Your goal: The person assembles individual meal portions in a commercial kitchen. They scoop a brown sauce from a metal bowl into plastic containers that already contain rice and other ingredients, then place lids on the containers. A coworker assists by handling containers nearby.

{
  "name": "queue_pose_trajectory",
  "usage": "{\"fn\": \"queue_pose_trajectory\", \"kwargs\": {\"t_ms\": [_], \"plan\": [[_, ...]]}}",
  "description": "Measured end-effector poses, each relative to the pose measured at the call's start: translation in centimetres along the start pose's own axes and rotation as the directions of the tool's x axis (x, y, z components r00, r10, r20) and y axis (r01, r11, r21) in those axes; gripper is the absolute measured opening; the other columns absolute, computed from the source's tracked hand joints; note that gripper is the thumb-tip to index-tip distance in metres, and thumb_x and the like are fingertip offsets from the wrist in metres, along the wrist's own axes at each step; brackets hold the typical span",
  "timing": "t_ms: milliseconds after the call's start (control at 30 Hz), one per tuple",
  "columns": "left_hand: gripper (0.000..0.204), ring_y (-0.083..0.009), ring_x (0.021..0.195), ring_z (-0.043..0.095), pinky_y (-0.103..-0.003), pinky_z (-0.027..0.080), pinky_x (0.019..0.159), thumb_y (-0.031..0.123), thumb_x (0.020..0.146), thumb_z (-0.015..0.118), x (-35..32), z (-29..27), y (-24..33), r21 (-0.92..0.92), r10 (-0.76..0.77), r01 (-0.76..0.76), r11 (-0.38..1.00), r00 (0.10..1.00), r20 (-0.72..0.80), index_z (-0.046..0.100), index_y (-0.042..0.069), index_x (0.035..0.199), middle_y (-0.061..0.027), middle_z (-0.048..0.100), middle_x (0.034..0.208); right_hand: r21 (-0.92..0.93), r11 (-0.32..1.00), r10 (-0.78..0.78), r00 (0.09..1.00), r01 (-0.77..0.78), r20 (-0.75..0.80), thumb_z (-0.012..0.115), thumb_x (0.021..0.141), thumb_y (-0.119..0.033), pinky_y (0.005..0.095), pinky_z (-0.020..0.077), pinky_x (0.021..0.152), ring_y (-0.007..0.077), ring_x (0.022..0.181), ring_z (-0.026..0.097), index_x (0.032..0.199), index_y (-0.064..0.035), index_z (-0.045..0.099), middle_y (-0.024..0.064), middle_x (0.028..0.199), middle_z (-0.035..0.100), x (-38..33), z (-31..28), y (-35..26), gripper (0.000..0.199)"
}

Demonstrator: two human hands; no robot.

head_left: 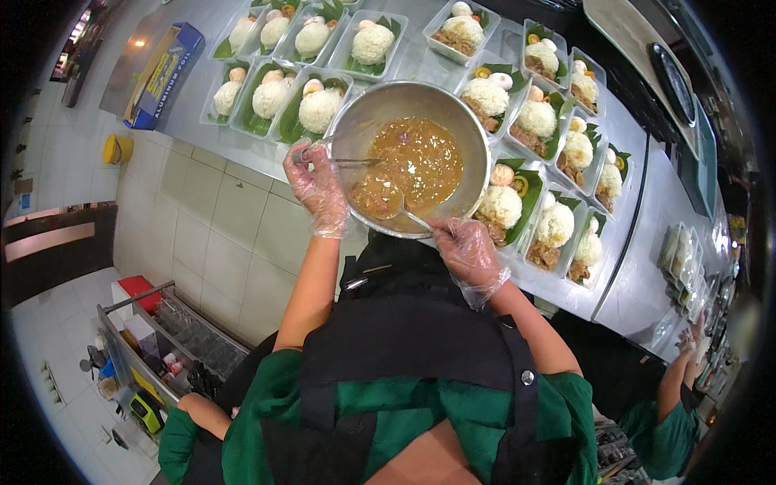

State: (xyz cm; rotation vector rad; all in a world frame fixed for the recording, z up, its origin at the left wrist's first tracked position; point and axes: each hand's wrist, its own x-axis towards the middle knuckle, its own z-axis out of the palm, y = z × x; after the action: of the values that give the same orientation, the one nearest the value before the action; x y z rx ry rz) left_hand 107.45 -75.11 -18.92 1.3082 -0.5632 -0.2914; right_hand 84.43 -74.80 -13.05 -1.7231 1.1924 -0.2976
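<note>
Gloved hands (317, 187) (467, 249) w/ curry bowl (356, 121), rice trays (529, 212) around.

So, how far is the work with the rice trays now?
Done: the trays on the right hold rice plus brown curry. In hand: the left hand steadies the bowl of curry, and the right hand holds a spoon dipped in it. Left: the trays on the left show only rice and egg, no curry.
</note>
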Motion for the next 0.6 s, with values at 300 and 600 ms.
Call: {"fn": "queue_pose_trajectory", "kwargs": {"t_ms": [300,600], "plan": [[0.024,-0.0099,0.082,0.049,-0.025,0.044,0.074,0.025,0.093,0.057,0.4,-2.5,-2.5,-0.02,-0.048,0.047,0.999,0.995,-0.082,0.047,0.007,0.105,-0.0029,0.053,0.092,0.041,0.998,-0.037,0.998,0.04,-0.06,0.055,0.083,-0.011,0.0373,0.0499,0.073,0.0297,0.078,0.065,0.098,-0.0036,0.068,0.0195,0.084,0.066,-1.1,0.2,0.4,0.022],[0.024,-0.0095,0.078,0.049,-0.024,0.044,0.07,0.024,0.094,0.056,0.9,-2.0,-2.4,0.162,0.053,-0.046,0.986,0.998,-0.042,0.048,0.005,0.104,-0.0018,0.053,0.087,0.062,0.997,-0.027,0.978,0.041,-0.209,0.057,0.084,-0.008,0.0321,0.0498,0.075,0.0233,0.083,0.065,0.103,-0.0031,0.067,0.0152,0.094,0.068,-6.7,-6.8,1.3,0.022]]}}
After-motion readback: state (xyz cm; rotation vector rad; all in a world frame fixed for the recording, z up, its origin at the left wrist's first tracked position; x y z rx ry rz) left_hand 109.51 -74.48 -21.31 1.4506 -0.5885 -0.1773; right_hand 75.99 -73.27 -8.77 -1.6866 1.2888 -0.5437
